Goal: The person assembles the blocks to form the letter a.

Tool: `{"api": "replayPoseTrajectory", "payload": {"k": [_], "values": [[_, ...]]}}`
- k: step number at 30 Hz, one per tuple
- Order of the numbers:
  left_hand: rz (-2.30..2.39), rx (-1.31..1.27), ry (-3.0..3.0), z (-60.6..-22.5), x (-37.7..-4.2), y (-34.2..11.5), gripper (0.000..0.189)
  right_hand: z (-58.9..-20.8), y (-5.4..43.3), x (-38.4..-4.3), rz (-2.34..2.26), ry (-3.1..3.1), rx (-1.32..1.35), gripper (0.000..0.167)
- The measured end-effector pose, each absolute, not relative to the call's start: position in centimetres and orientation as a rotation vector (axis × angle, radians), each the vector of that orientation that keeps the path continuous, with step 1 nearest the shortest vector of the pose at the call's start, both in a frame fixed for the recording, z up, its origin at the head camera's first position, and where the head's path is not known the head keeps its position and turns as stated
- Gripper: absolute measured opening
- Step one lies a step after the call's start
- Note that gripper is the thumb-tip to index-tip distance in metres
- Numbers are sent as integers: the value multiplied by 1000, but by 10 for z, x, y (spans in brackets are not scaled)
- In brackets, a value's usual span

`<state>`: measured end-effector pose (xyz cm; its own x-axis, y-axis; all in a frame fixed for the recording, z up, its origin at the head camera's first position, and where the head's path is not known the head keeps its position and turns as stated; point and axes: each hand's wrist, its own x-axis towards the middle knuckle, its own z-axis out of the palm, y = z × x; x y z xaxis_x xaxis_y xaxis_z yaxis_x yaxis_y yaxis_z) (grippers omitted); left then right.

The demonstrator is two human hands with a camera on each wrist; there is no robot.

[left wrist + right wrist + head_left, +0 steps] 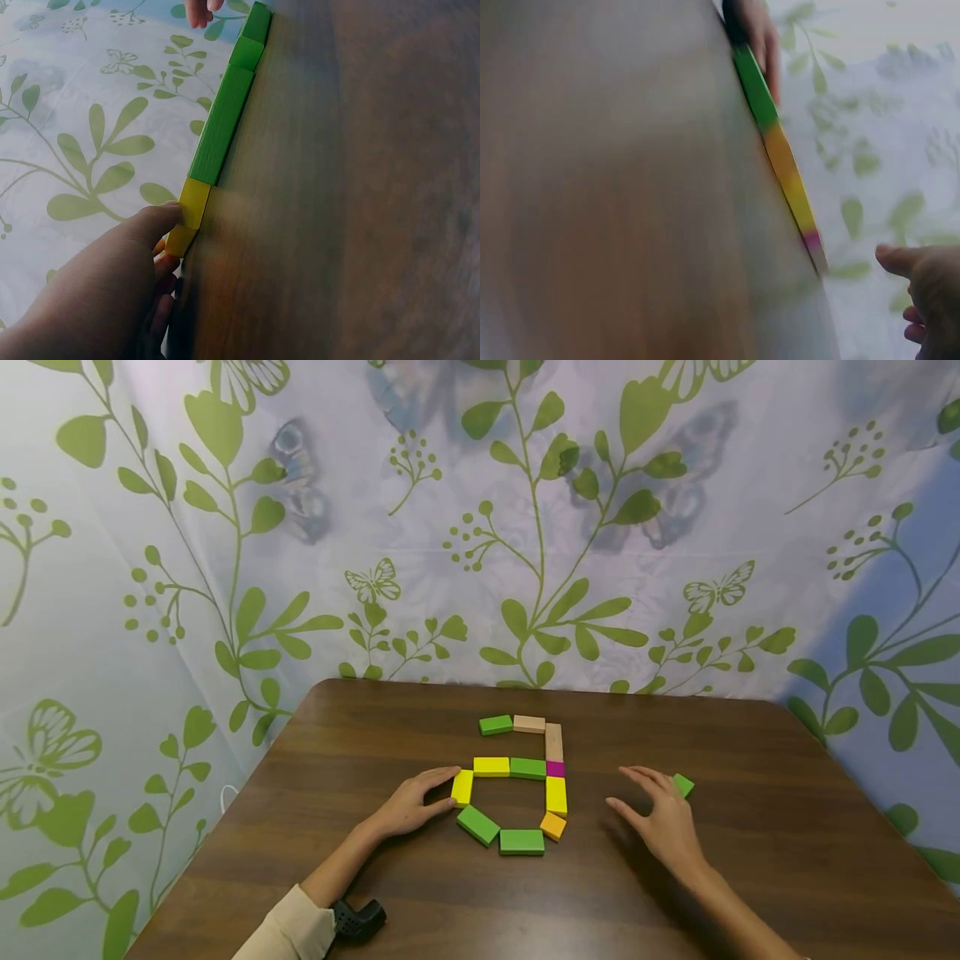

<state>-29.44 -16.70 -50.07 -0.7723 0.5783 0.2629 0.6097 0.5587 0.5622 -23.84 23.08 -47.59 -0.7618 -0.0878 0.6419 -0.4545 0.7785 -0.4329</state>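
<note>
On the dark wooden table, small coloured blocks lie in a shape with a closed loop at the front. My left hand (pixel 411 803) pinches a yellow block (pixel 462 787) on the loop's left side, index finger at its far end and thumb at its near end. My right hand (pixel 664 822) hovers right of the loop, thumb and fingers apart, holding nothing. Behind that hand lies a loose green block (pixel 683 785), partly hidden. Around the loop are a green block (pixel 477 825), an orange block (pixel 552 826), a yellow block (pixel 556 795) and a magenta block (pixel 555 769).
Beyond the loop, a tan block (pixel 553 742) runs away from me, and another tan block (pixel 529 724) and a green block (pixel 496 725) extend leftward. The table (pixel 360 727) ends at a leaf-patterned curtain (pixel 420 635). A black device (pixel 360 920) sits at my left wrist.
</note>
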Motion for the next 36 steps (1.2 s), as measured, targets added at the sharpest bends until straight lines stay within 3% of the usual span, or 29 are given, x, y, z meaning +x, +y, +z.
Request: {"api": "replayPoseTrajectory", "payload": {"k": [8, 15, 21, 32, 36], "values": [[-1030, -1030, -2735, -499, -293, -167, 56, -484, 295, -248, 749, -2441, 297, 69], [-1023, -1025, -2727, -500, -293, -167, 55, -489, 317, -248, 701, -2687, 179, 83], [-1031, -1022, -2735, -500, -294, -166, 55, -491, 316, -247, 693, -2728, 189, 75], [-1028, -1007, -2756, -502, -294, -166, 55, -493, 283, -235, 1014, -2713, 804, 69], [-1034, -1022, -2738, -501, -293, -166, 55, -492, 274, -232, 974, -2788, 908, 69]]}}
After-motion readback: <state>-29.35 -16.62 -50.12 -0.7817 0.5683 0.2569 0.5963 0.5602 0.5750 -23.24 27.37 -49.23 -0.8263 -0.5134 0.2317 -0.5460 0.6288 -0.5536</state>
